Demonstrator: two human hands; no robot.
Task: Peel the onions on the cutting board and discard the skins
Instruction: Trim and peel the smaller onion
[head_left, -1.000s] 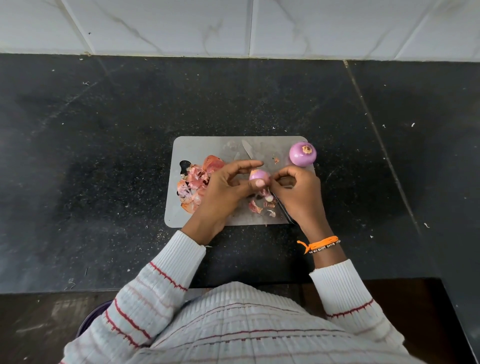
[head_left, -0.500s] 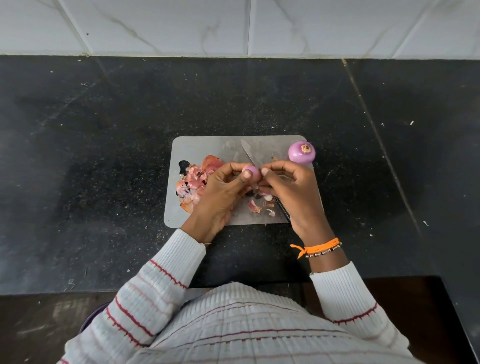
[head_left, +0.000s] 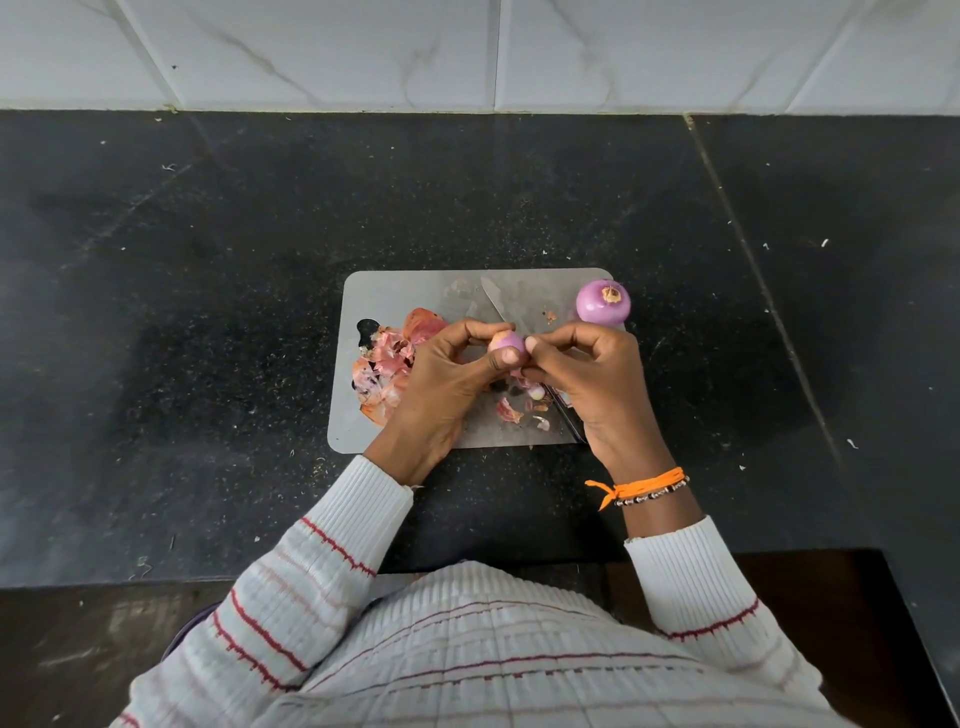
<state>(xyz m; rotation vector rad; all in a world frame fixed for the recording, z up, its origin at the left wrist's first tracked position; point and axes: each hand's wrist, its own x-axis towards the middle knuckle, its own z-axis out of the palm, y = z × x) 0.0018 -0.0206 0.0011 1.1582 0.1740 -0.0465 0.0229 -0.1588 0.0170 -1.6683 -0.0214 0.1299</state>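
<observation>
Purple, our small half-peeled onion (head_left: 509, 344) sits pinched between both hands, left hand (head_left: 447, 384) and right hand (head_left: 597, 379), above the grey plastic cutting board (head_left: 410, 296) on the black counter (head_left: 208, 312).

A knife (head_left: 497, 307) lies above a black counter (head_left: 208, 291), white tiles (head_left: 311, 52) behind.

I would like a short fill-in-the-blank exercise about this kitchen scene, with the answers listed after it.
1. Both hands hold a small ____ above the cutting board.
2. The peeled onion sits at the board's far ____ corner.
3. The pile of skins lies on the board's ____ side.
4. The right wrist wears an ____ thread.

Answers: onion; right; left; orange
</observation>
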